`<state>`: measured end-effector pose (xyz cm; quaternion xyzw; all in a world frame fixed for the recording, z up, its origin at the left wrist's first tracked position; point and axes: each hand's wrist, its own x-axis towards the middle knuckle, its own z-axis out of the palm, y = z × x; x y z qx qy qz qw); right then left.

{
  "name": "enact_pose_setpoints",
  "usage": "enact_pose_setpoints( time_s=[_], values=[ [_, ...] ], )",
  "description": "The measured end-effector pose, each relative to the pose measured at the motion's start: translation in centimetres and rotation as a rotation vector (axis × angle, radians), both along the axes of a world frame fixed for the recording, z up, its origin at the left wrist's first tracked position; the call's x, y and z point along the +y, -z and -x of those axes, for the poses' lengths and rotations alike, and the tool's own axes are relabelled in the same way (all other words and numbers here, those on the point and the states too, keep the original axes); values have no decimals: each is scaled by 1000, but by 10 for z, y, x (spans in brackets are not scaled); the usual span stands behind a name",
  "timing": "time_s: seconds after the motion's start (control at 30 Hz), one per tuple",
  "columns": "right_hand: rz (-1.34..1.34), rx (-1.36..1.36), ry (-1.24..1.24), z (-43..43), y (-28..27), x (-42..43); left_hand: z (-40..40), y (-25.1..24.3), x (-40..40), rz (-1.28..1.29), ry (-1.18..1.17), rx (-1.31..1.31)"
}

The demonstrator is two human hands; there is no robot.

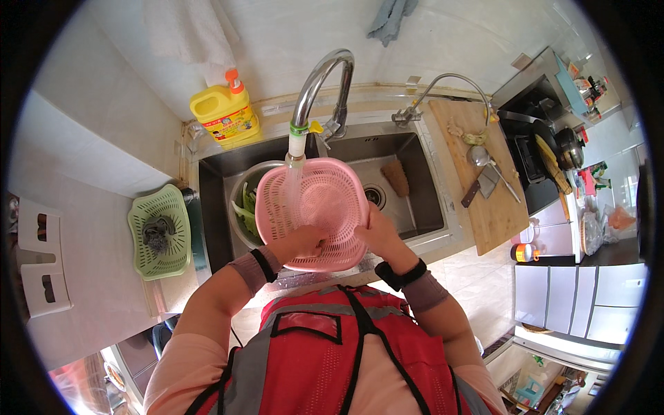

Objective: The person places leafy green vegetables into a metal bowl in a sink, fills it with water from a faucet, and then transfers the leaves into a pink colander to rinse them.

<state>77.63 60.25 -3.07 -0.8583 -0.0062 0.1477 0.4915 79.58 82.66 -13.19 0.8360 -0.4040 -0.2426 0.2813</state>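
Note:
A pink plastic colander basket [332,189] is tilted over the divider of a double sink, under running water. My right hand [381,232] grips its right rim, thumb on the inside. My left hand [303,243] is inside the basket near its front wall, fingers curled down. Whether it pinches anything is hidden. Water falls into the basket's left part from the chrome faucet [346,57], which has a white filter nozzle [296,145]. Partly behind the basket, a metal bowl [239,192] with green leafy vegetables [249,210] sits in the left basin.
A brown scrubbing brush [397,177] lies in the right basin [430,197]. On the right, a wooden cutting board [493,228] bears a cleaver [480,187], a ladle [480,155] and vegetable scraps [474,136]. A yellow detergent jug [225,114] and a green basket [137,207] with a scrubber [157,233] stand left.

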Motion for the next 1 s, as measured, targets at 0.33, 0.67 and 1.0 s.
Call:
enact_pose_setpoints(
  time_s=[0.33, 0.67, 1.0],
  values=[
    [80, -29, 15, 8, -3, -2, -57, 18, 1, 840, -1457, 1151],
    [165, -85, -29, 22, -7, 2, -72, 17, -19, 1314, -1760, 1370],
    [65, -207, -15, 20, 13, -9, -90, -3, -12, 1228, -1699, 1434]
  ],
)
